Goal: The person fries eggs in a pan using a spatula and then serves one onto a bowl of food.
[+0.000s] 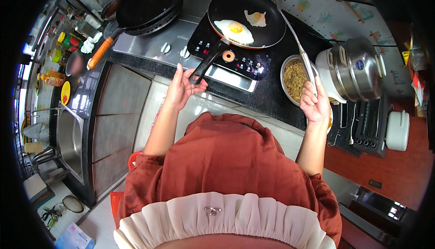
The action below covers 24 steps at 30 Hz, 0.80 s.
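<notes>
A black frying pan [221,7] sits on an induction cooktop [253,63], holding a larger fried egg [233,31] near its handle and a smaller piece of egg [256,18] beyond it. My left hand [185,87] is at the end of the pan's black handle, palm up and fingers apart; whether it bears on the handle is hard to tell. My right hand [314,99] grips the handle of a metal spatula [304,57], whose blade is raised beyond the pan's right rim. Close behind that hand stands a metal bowl [284,79] of chopped brownish food.
Black woks [146,7] with a wooden handle rest on the gas stove [142,46] at left. A stainless steamer [360,69] and a toaster oven [370,126] stand at right. Bottles, a yellow dish [65,92] and a sink [69,137] line the left counter.
</notes>
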Each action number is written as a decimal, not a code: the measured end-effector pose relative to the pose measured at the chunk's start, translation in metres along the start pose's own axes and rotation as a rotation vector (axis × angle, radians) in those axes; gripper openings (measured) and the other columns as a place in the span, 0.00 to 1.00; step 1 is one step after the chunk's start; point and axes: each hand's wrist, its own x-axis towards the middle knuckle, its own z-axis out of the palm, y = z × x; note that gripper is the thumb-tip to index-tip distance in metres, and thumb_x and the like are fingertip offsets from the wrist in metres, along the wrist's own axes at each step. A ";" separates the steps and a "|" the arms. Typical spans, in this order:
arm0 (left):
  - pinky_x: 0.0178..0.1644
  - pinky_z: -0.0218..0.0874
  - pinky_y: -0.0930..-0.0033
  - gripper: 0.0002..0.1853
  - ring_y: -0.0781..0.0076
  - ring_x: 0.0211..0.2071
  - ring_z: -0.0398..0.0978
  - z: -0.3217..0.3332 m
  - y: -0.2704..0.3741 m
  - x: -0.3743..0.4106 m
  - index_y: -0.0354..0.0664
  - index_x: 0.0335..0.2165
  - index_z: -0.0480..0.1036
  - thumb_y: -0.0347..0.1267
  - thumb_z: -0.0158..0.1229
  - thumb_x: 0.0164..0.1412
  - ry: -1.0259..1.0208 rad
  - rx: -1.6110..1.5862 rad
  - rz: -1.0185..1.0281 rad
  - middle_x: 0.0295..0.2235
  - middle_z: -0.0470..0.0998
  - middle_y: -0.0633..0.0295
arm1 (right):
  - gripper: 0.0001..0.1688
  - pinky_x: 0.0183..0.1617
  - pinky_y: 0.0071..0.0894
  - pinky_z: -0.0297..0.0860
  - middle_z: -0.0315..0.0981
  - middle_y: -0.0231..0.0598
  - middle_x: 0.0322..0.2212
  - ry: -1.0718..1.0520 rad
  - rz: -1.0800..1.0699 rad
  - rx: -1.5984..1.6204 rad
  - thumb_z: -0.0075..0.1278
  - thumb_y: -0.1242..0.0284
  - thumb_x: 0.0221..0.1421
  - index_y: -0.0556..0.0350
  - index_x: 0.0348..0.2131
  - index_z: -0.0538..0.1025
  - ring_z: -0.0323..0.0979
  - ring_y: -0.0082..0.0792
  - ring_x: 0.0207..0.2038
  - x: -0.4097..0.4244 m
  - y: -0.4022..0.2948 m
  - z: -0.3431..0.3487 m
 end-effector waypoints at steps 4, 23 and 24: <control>0.36 0.65 0.74 0.17 0.74 0.28 0.73 -0.001 -0.038 0.002 0.39 0.40 0.69 0.39 0.44 0.61 0.242 0.127 -0.141 0.27 0.76 0.61 | 0.27 0.14 0.13 0.50 0.54 0.27 0.18 -0.145 0.062 0.030 0.33 0.67 0.65 0.61 0.58 0.52 0.51 0.13 0.13 -0.014 0.008 0.014; 0.34 0.66 0.55 0.48 0.47 0.29 0.75 0.144 -0.062 0.048 0.48 0.61 0.37 0.41 0.57 0.51 -0.211 1.771 0.043 0.27 0.76 0.46 | 0.26 0.15 0.06 0.50 0.63 0.31 0.26 0.095 -0.192 -0.672 0.43 0.77 0.57 0.60 0.54 0.59 0.52 0.11 0.16 -0.069 -0.003 0.018; 0.35 0.66 0.55 0.48 0.47 0.29 0.75 0.143 -0.063 0.048 0.48 0.61 0.37 0.41 0.57 0.51 -0.243 1.762 0.029 0.27 0.76 0.45 | 0.26 0.16 0.07 0.50 0.64 0.32 0.27 0.111 -0.232 -0.722 0.44 0.77 0.57 0.60 0.54 0.60 0.53 0.10 0.16 -0.070 -0.006 0.017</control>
